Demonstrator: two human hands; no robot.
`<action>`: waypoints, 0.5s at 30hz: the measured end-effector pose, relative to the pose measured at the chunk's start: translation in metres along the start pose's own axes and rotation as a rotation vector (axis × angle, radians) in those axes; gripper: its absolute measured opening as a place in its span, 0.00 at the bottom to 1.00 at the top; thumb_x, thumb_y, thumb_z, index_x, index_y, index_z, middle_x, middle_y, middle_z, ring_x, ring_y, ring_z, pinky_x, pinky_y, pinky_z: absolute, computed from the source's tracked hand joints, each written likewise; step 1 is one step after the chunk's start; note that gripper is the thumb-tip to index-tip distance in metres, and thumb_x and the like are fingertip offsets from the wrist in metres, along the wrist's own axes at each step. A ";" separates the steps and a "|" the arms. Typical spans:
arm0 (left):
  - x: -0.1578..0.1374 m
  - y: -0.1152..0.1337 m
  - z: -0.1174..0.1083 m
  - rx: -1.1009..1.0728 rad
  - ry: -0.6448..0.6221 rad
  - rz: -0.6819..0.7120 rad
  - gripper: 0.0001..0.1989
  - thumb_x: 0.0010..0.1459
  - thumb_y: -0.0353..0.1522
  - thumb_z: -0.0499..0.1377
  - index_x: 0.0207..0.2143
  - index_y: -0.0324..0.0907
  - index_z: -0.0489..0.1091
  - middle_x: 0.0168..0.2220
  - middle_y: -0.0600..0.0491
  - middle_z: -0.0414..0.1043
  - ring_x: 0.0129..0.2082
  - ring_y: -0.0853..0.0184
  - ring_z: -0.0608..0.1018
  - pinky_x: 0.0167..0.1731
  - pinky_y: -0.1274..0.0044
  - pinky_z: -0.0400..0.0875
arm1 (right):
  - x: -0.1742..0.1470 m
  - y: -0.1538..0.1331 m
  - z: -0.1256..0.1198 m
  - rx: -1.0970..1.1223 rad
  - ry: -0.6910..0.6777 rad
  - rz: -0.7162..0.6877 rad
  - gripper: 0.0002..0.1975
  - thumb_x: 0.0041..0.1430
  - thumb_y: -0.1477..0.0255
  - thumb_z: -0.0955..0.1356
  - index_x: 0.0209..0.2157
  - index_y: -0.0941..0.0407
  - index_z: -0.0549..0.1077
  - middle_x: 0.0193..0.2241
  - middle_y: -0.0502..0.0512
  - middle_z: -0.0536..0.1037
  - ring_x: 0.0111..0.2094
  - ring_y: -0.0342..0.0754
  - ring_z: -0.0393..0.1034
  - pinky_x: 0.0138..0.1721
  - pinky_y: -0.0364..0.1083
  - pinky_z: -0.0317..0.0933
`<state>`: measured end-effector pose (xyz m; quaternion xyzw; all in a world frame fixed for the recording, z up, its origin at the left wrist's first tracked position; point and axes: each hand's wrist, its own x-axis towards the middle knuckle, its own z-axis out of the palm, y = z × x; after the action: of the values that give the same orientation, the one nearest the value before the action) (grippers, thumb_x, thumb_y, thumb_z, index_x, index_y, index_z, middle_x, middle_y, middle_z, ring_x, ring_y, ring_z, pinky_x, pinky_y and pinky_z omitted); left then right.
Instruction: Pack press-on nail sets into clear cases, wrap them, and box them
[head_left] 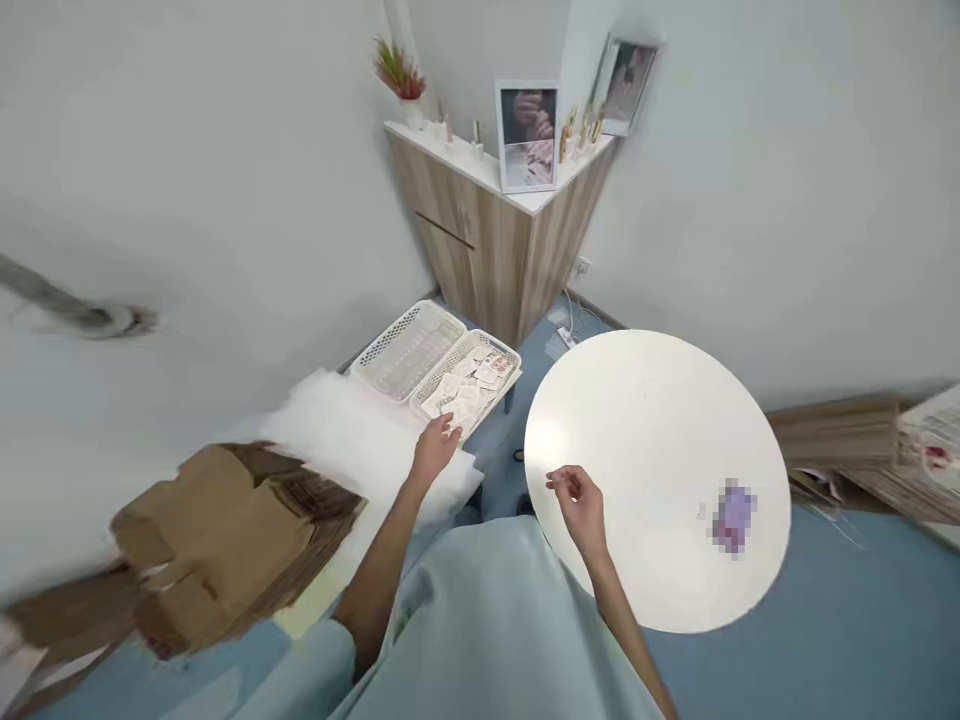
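Observation:
My left hand (pixel 436 448) is at the near edge of a white plastic basket (pixel 513 352) that holds several small white packets (pixel 466 398). Its thumb and fingers are apart, and nothing shows between them. Over the left part of a round white table (pixel 652 420), my right hand (pixel 583 508) has thumb and forefinger brought together in a pinch. Whatever they hold, if anything, is too small to make out. A purple item (pixel 733 515), blurred into blocks, lies on the table's right side, with a tiny pale piece (pixel 702 511) beside it.
A second white basket (pixel 409 350) adjoins the first. Soft white packing sheets (pixel 337 425) and stacked flattened cardboard boxes (pixel 225 550) lie at the left. A wooden corner cabinet (pixel 487 240) carries picture frames and small bottles. A power strip (pixel 566 337) is on the floor.

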<state>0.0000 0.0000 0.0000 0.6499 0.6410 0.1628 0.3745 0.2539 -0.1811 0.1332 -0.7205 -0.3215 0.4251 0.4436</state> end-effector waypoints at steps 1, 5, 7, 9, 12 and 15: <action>0.016 0.002 -0.003 0.032 0.000 0.004 0.22 0.67 0.34 0.57 0.61 0.35 0.70 0.60 0.38 0.75 0.56 0.56 0.80 0.56 0.69 0.75 | -0.001 -0.003 0.006 -0.006 0.021 -0.005 0.16 0.66 0.53 0.69 0.38 0.53 0.75 0.39 0.58 0.85 0.41 0.56 0.83 0.46 0.52 0.73; 0.069 0.006 -0.011 0.210 -0.054 0.057 0.24 0.65 0.32 0.60 0.62 0.34 0.69 0.59 0.35 0.74 0.59 0.52 0.78 0.60 0.65 0.71 | -0.008 -0.015 0.031 -0.026 0.112 -0.006 0.17 0.65 0.53 0.70 0.37 0.52 0.75 0.38 0.58 0.85 0.40 0.56 0.83 0.46 0.53 0.74; 0.086 0.004 -0.013 0.325 -0.111 0.094 0.26 0.63 0.32 0.62 0.62 0.34 0.69 0.59 0.35 0.73 0.59 0.50 0.77 0.59 0.65 0.71 | -0.014 -0.019 0.044 -0.029 0.156 0.006 0.16 0.66 0.53 0.70 0.37 0.52 0.76 0.38 0.58 0.85 0.40 0.56 0.83 0.45 0.53 0.74; 0.095 0.001 -0.012 0.441 -0.171 0.123 0.26 0.61 0.34 0.65 0.60 0.36 0.70 0.58 0.35 0.73 0.57 0.48 0.77 0.56 0.64 0.72 | -0.020 -0.021 0.057 -0.024 0.190 0.025 0.15 0.66 0.54 0.70 0.37 0.52 0.76 0.38 0.58 0.85 0.40 0.56 0.82 0.45 0.52 0.74; 0.101 -0.005 -0.007 0.577 -0.228 0.178 0.28 0.59 0.38 0.68 0.58 0.35 0.70 0.56 0.34 0.73 0.55 0.46 0.77 0.52 0.63 0.73 | -0.028 -0.020 0.071 -0.021 0.233 0.057 0.15 0.65 0.55 0.70 0.37 0.52 0.76 0.39 0.58 0.85 0.41 0.56 0.82 0.45 0.52 0.74; 0.101 -0.007 -0.002 0.631 -0.253 0.240 0.29 0.58 0.41 0.70 0.57 0.34 0.71 0.56 0.33 0.72 0.55 0.45 0.76 0.53 0.63 0.72 | -0.032 -0.019 0.078 -0.032 0.270 0.068 0.15 0.65 0.55 0.71 0.37 0.52 0.76 0.38 0.57 0.84 0.41 0.56 0.82 0.45 0.52 0.74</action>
<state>0.0063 0.0967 -0.0301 0.8191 0.5273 -0.0821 0.2103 0.1686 -0.1724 0.1422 -0.7886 -0.2410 0.3339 0.4567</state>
